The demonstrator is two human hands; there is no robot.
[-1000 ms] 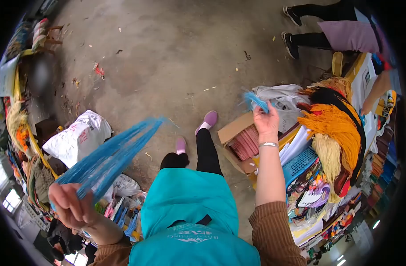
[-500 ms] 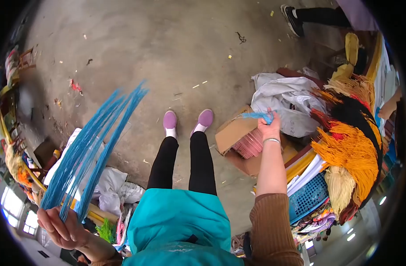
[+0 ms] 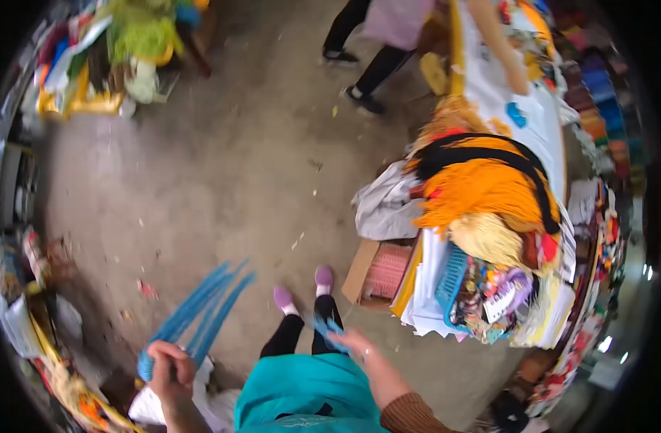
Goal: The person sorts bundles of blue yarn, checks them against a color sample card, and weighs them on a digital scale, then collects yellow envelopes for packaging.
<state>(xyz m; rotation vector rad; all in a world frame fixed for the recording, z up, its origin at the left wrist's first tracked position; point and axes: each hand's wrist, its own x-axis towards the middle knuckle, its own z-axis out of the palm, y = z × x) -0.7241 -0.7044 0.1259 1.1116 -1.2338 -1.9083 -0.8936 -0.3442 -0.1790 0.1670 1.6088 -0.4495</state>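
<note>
My left hand (image 3: 172, 364) is closed round one end of a hank of blue yarn (image 3: 193, 307), whose long strands fan out up and to the right over the floor. In front of the teal apron (image 3: 301, 390), my right hand (image 3: 353, 345) grips a short tuft of blue strands (image 3: 330, 332). This tuft is blurred, and it is apart from the longer hank. The two hands are well separated, one on each side of my legs.
On the table at right lie orange yarn (image 3: 482, 184), cream yarn (image 3: 485, 238) and a blue basket (image 3: 453, 278) of colourful bits. A cardboard box (image 3: 363, 270) and a grey-white sack (image 3: 388, 206) stand beside it. Another person's arm (image 3: 500, 43) reaches over the table's far end.
The view has turned and tilted up, bringing the table and the other person further in. My right hand has come from the cardboard box to before my legs, still holding the tuft.
</note>
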